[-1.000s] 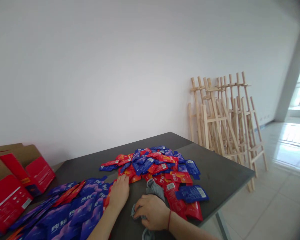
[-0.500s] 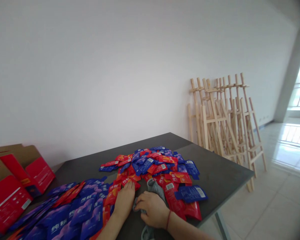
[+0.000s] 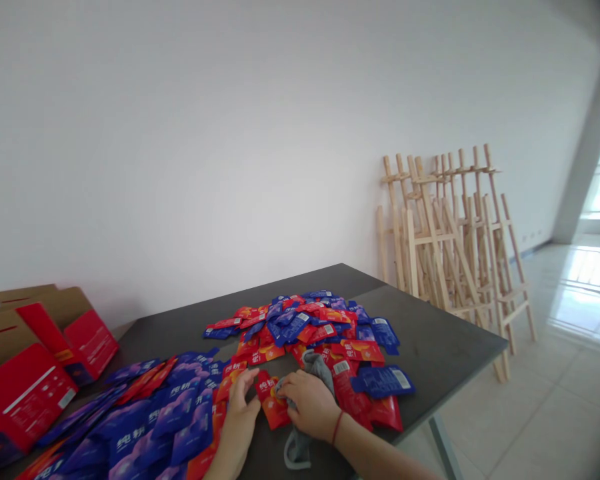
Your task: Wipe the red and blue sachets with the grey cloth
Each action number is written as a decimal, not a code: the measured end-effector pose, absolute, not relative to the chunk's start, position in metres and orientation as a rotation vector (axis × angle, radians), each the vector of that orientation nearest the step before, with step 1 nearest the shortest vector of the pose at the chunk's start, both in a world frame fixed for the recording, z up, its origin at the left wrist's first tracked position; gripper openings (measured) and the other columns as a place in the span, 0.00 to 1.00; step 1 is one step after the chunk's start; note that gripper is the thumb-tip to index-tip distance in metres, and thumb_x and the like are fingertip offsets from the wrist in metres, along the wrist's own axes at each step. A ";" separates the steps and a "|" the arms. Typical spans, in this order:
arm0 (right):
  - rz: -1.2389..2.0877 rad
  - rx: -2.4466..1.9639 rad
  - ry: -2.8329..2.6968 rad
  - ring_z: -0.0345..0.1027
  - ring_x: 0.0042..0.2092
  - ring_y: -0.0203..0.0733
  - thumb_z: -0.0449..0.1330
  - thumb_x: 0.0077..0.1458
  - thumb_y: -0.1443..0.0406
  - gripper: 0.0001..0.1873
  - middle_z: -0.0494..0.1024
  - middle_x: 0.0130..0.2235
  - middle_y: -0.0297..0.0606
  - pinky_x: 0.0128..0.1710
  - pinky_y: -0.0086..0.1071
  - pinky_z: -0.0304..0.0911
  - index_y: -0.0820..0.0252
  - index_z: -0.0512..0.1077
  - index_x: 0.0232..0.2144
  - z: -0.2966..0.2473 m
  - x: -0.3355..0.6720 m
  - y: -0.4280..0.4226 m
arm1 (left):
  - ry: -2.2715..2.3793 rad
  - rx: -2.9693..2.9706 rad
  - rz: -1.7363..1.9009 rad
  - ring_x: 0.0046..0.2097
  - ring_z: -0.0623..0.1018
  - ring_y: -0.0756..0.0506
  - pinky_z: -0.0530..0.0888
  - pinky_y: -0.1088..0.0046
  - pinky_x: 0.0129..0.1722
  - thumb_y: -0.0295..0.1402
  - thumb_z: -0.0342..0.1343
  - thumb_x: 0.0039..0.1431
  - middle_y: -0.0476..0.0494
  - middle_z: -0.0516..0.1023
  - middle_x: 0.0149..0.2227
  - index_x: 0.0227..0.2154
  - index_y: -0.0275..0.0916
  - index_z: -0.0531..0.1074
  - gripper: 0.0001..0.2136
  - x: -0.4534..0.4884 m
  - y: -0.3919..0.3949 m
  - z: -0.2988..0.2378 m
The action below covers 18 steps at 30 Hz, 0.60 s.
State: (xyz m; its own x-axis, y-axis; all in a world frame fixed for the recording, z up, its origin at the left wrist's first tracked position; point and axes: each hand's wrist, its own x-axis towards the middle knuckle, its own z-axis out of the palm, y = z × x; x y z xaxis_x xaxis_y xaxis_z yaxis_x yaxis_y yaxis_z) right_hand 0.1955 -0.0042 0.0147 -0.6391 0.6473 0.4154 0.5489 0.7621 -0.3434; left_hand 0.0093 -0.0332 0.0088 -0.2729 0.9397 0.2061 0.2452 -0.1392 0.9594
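Note:
A loose heap of red and blue sachets (image 3: 310, 327) lies on a dark grey table (image 3: 445, 347). One red sachet (image 3: 271, 402) sits near the front edge, between my two hands. My left hand (image 3: 240, 410) pinches its left side, thumb and fingers curled. My right hand (image 3: 307, 403), with a red string at the wrist, rests closed on a grey cloth (image 3: 300, 443) and touches the sachet's right edge. The cloth runs under that hand and shows again above it.
Larger purple-blue pouches (image 3: 145, 420) overlap at the left front. Red and brown cartons (image 3: 25, 380) stand at the far left. Wooden easels (image 3: 450, 247) lean on the white wall right of the table. Tiled floor lies beyond the table's right edge.
My left hand pulled back from the heap toward me, bringing one red sachet with it. My right hand shifted slightly up and right on the cloth to meet it.

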 end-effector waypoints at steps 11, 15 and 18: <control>0.273 -0.663 -2.535 0.64 0.50 0.45 0.57 0.53 0.69 0.20 0.73 0.51 0.39 0.53 0.35 0.58 0.59 0.72 0.50 0.017 0.204 -0.002 | 1.091 0.928 1.271 0.45 0.80 0.36 0.74 0.59 0.48 0.35 0.68 0.35 0.40 0.82 0.39 0.41 0.37 0.76 0.24 0.034 -0.033 0.019; 0.227 -0.743 -2.550 0.63 0.50 0.46 0.56 0.55 0.69 0.20 0.72 0.52 0.39 0.51 0.37 0.60 0.57 0.71 0.50 0.021 0.199 -0.002 | 1.058 0.932 1.308 0.45 0.80 0.37 0.73 0.61 0.48 0.34 0.68 0.36 0.43 0.83 0.39 0.43 0.39 0.75 0.25 0.033 -0.036 0.019; 0.192 -0.897 -2.495 0.62 0.51 0.47 0.55 0.55 0.70 0.20 0.71 0.53 0.40 0.51 0.38 0.60 0.58 0.71 0.50 0.023 0.188 0.004 | 1.056 0.880 1.297 0.44 0.80 0.39 0.74 0.63 0.46 0.33 0.67 0.36 0.45 0.82 0.39 0.45 0.40 0.73 0.27 0.032 -0.038 0.020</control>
State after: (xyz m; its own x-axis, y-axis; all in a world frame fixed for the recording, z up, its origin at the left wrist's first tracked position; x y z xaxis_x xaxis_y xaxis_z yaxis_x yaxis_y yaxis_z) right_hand 0.1880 0.0039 0.0230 -0.6706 0.6309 0.3902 0.5637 0.7753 -0.2847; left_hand 0.0325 -0.0382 0.0199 -0.0292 0.9934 -0.1107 -0.3103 0.0963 0.9457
